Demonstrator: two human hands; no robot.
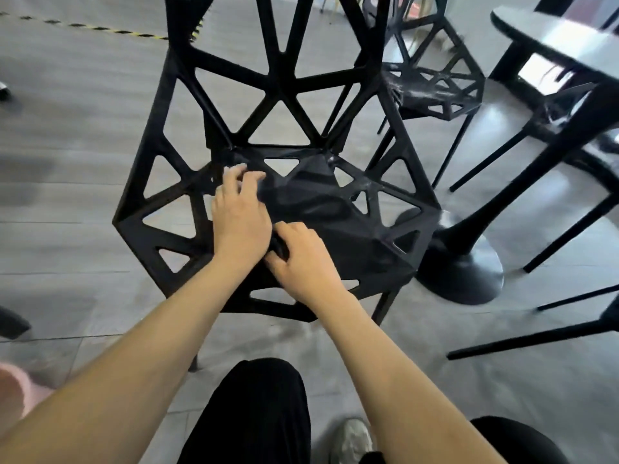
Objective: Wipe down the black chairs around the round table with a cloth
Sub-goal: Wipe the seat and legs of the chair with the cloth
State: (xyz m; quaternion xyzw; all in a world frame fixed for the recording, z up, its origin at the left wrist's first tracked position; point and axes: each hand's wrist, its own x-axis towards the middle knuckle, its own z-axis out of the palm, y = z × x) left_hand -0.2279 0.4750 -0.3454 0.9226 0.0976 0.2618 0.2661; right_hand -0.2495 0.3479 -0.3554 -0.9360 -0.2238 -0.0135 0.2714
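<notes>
We see a grey plank floor (83,128), yellow-black hazard tape (100,27) far left, and soft light reflecting off the floor at right.

floor (83,135): grey planks | near black chair (174,209) stands on it, dark cloth (321,209) spread over its seat | second black chair (435,92) beyond | counter pedestal base (469,276) at right | striped tape (100,28) at far left

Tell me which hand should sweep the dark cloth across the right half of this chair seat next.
Right, probably. The right hand grips the cloth at its near edge, on the side nearer the seat's right half. The left hand holds the cloth's far-left corner and would have to cross over.
</notes>
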